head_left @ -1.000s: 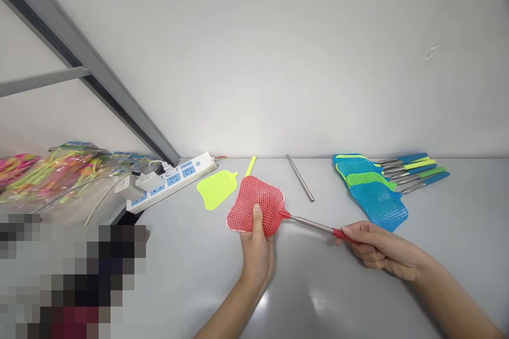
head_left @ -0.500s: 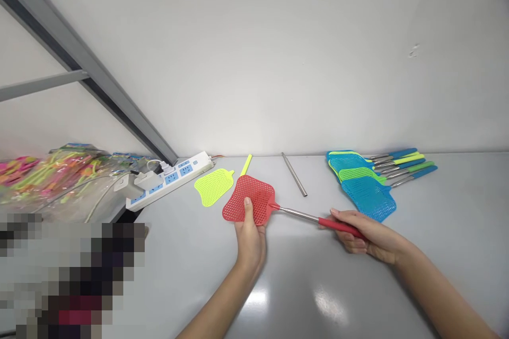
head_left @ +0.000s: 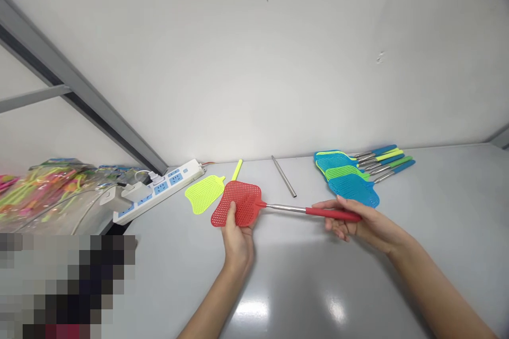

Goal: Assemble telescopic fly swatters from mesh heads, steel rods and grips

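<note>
A red fly swatter [head_left: 246,198] with a metal rod and red grip is held level above the table. My left hand [head_left: 237,238] pinches its perforated head, thumb on top and fingers underneath. Around the red grip at the other end, my right hand [head_left: 360,222] is closed loosely, some fingers below it. Behind the red head lies a loose yellow swatter head [head_left: 204,194], with a yellow grip [head_left: 237,169] beside it. A bare metal rod [head_left: 283,176] lies farther right. Several assembled swatters [head_left: 352,188], blue, green and yellow, are piled beyond my right hand.
A white power strip [head_left: 161,190] with plugs and cables sits at the left on the grey table [head_left: 302,286]. Beyond it are plastic bags of colourful items [head_left: 59,185]. A wall [head_left: 246,74] rises behind the table, and a metal frame [head_left: 83,85] slants down at the left.
The view has shifted, so most things appear farther left. My right hand's fingers have loosened and extended along the red grip. My left hand still pinches the swatter head.
</note>
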{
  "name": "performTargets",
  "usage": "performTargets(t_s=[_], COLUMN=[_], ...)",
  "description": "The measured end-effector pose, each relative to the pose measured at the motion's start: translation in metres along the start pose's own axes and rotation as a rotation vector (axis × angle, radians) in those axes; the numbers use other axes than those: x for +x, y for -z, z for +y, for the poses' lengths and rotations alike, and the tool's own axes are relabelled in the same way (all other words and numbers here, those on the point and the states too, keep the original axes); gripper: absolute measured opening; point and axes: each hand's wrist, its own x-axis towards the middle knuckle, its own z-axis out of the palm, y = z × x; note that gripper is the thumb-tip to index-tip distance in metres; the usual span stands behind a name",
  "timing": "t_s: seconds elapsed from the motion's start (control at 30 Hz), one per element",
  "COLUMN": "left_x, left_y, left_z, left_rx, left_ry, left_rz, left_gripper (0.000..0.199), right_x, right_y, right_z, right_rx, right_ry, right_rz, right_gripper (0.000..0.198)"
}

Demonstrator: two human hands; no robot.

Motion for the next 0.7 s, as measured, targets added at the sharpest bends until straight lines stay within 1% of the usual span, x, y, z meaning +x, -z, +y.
performTargets(t_s=[0.1, 0.2, 0.27, 0.4, 0.47, 0.57, 0.63, 0.7], left_x=[0.001, 0.003, 0.005, 0.009, 0.012, 0.015, 0.013, 0.008], left_y=[-0.003, -0.005, -0.005, -0.003, -0.001, 0.000, 0.000, -0.001], left_z=[0.004, 0.009, 0.013, 0.022, 0.028, 0.036, 0.039, 0.038], left_rx=[-0.015, -0.028, -0.034, -0.045, -0.047, -0.010, 0.076, 0.186], left_ry=[-0.011, -0.037, -0.044, -0.016, 0.023, 0.121, 0.224, 0.348], left_rz=[-0.085, -0.153, -0.170, -0.212, -0.259, -0.328, -0.394, -0.483], left_gripper=[0.026, 0.026, 0.027, 0.028, 0.028, 0.026, 0.026, 0.028], right_x=[0.001, 0.001, 0.000, -0.003, -0.003, 0.000, 0.004, 0.008], right_y=[0.004, 0.009, 0.011, 0.014, 0.015, 0.018, 0.020, 0.021], right_z=[-0.001, -0.003, -0.004, -0.006, -0.005, -0.004, -0.002, 0.001], right_rx=[0.089, 0.125, 0.133, 0.131, 0.157, 0.225, 0.244, 0.237], right_ry=[0.094, 0.138, 0.143, 0.171, 0.232, 0.327, 0.368, 0.392], right_rz=[0.112, 0.203, 0.218, 0.189, 0.207, 0.289, 0.351, 0.404], right_gripper=[0.040, 0.037, 0.036, 0.038, 0.035, 0.026, 0.022, 0.023])
